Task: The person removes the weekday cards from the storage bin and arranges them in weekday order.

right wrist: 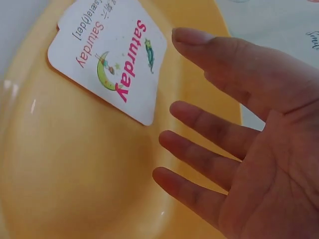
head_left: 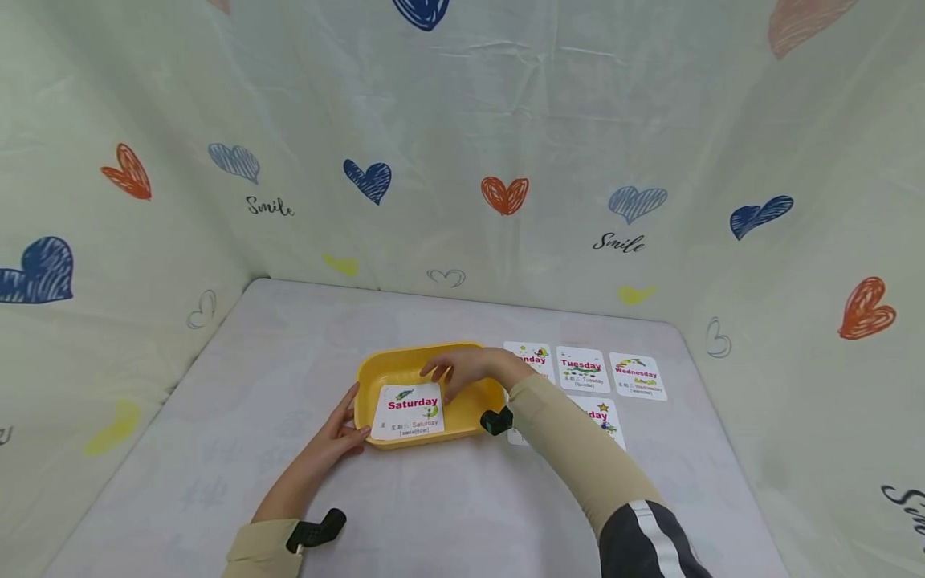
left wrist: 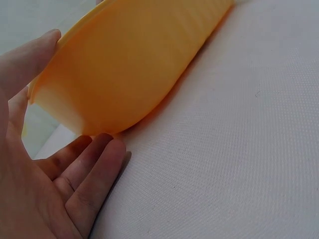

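Observation:
My left hand (head_left: 338,432) holds the left end of a yellow plastic tray (head_left: 419,356). In the left wrist view, its thumb lies at the rim and the other fingertips (left wrist: 115,147) touch low on the outer wall. A white card printed "Saturday" (head_left: 408,413) leans in the tray's left part; the edge of another card shows beneath it. Over the tray, my right hand (head_left: 466,372) hovers right beside the Saturday card. Its fingers are spread and relaxed, with nothing between them, and in the right wrist view the thumb (right wrist: 199,45) is apart from the card.
Right of the tray lie a card ending in "nday" (head_left: 533,353), a Tuesday card (head_left: 582,377) and a Wednesday card (head_left: 638,377). Nearer lies a card ending in "iday" (head_left: 603,413); the right sleeve (head_left: 571,441) partly covers it and another card. A heart-patterned curtain (head_left: 556,257) hangs behind the white table (head_left: 303,337).

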A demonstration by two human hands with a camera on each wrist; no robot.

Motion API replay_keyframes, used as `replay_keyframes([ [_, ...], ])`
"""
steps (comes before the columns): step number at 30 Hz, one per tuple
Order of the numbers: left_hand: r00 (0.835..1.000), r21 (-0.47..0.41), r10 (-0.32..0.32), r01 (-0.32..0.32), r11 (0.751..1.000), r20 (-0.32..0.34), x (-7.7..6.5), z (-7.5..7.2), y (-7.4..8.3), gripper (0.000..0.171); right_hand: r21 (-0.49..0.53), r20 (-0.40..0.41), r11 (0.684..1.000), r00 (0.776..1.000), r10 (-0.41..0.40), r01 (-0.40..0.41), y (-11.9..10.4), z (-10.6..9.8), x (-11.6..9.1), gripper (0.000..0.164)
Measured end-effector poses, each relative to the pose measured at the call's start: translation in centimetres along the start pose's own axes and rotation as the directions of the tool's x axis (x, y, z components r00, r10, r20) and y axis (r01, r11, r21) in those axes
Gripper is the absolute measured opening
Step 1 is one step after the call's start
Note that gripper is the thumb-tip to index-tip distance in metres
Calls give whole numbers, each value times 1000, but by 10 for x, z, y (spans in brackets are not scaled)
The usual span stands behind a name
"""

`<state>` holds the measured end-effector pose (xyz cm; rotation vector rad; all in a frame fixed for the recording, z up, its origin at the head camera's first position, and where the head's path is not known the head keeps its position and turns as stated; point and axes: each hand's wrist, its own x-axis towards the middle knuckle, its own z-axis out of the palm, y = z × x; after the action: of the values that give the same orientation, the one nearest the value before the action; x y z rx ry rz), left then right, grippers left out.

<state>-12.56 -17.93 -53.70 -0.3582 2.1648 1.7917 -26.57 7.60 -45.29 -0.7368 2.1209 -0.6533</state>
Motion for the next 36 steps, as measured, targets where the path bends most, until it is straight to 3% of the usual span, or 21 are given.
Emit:
replay_keyframes([
  [11,1000,-10,6,-6,1000,-5,-2,2,0,88,-61,88,998,996,23,-17,1,4,15,62],
  [18,1000,-14,2,-2,1000,-1,-2,0,-1,88,-115,94,993,996,13,-2,2,7,19,60],
  [29,1000,-12,1,-1,1000,-3,-1,1,-2,88,-21,30,999,999,33,-32,4,10,22,43],
  [36,1000,-9,12,-12,1000,-1,-1,0,0,88,-19,-41,1000,999,16,-17,2,6,22,32],
])
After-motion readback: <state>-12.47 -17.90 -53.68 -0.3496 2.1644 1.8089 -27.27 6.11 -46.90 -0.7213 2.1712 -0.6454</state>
